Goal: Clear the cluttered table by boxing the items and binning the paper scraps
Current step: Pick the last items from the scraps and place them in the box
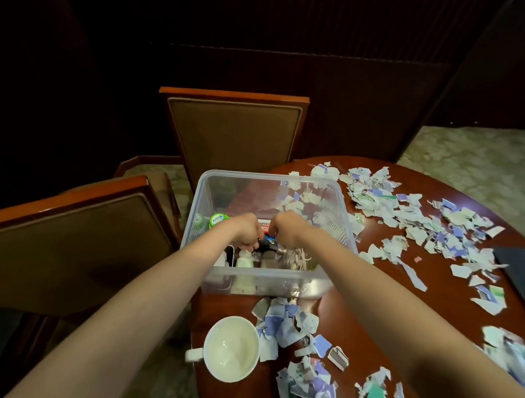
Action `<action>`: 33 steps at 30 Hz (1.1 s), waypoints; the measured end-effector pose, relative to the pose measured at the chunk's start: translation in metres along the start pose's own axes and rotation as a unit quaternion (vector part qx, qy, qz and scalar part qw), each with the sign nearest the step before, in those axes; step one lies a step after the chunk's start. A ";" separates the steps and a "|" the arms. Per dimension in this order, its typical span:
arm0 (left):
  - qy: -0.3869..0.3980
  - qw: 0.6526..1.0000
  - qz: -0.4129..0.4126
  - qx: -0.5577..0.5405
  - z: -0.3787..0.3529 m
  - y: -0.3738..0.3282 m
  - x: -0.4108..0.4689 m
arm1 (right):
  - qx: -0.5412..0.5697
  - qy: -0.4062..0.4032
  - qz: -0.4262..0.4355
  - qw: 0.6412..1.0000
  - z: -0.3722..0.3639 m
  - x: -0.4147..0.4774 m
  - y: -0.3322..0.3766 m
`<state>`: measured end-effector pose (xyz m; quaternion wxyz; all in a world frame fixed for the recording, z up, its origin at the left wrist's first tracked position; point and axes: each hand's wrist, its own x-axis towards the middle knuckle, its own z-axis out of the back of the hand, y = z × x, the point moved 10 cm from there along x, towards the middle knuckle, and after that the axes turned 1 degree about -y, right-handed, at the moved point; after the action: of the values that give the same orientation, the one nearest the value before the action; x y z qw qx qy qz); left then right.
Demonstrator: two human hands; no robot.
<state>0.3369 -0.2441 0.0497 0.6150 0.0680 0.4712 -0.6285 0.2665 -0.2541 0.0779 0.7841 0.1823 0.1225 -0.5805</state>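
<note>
Head view, down over table (378,299)

Dim, warm light where you stand. A dark panelled wall (309,48) runs from 10 to 2 o'clock, barely lit.

The far chair (235,131) is at 12 o'clock and the near chair (72,244) at 9 o'clock. Both have orange-brown wood frames and tan padded backs.

Pale patterned carpet (477,161) shows at 2 o'clock. The round, glossy red-brown bench (220,304) spreads from 3 to 6 o'clock.

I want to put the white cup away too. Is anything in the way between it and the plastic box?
Nearly nothing. Bare table lies between the cup and the box. Paper scraps are heaped just right of that path. The left hand and the right hand are in the box's middle.
</note>
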 end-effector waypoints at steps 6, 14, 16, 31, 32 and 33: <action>-0.054 0.996 -0.048 -0.045 0.014 -0.029 -0.037 | 0.046 -0.045 -0.042 0.997 0.028 -0.035 -0.016; -0.089 0.986 -0.119 -0.072 0.019 -0.076 -0.086 | 0.126 -0.108 -0.059 0.984 0.058 -0.095 -0.022; -0.085 0.984 -0.139 -0.075 0.015 -0.090 -0.096 | 0.153 -0.121 -0.057 0.979 0.065 -0.111 -0.022; -0.104 0.970 -0.220 -0.004 -0.076 -0.162 -0.124 | 0.366 -0.228 -0.118 0.895 0.029 -0.199 -0.119; -0.101 0.969 -0.223 -0.012 -0.084 -0.171 -0.123 | 0.362 -0.225 -0.119 0.897 0.025 -0.204 -0.127; -0.101 0.969 -0.227 -0.020 -0.093 -0.179 -0.122 | 0.350 -0.217 -0.124 0.903 0.020 -0.210 -0.136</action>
<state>0.1698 -0.1309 0.1714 0.5020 -0.1162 0.4224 -0.7457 0.0738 -0.1165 0.1605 0.5987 0.2983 -0.2400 -0.7035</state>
